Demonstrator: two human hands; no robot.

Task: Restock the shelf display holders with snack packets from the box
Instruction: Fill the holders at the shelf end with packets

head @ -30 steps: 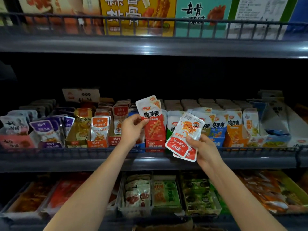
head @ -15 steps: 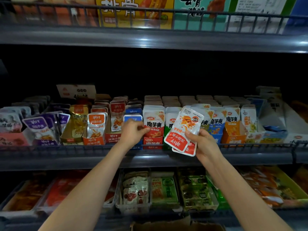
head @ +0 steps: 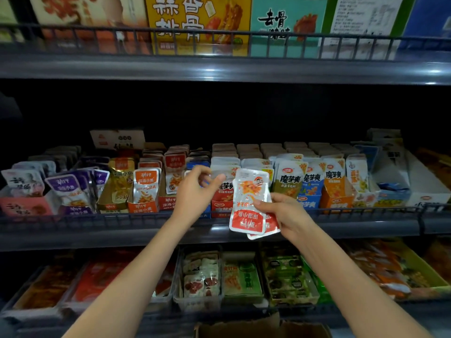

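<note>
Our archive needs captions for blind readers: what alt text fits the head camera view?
A person's right hand holds a small stack of red-and-white snack packets before a middle shelf lined with packed display holders. The left hand, empty and loosely curled, hovers beside the stack; a cardboard box shows at the bottom edge.

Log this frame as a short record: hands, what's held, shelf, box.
left hand: fingers loosely curled, nothing visibly held, in front of the middle shelf
right hand: grips red-and-white packets, at least two, print upside down
display holders: stocked, side by side on that shelf
cardboard box: partly in view at bottom edge, contents hidden
</note>
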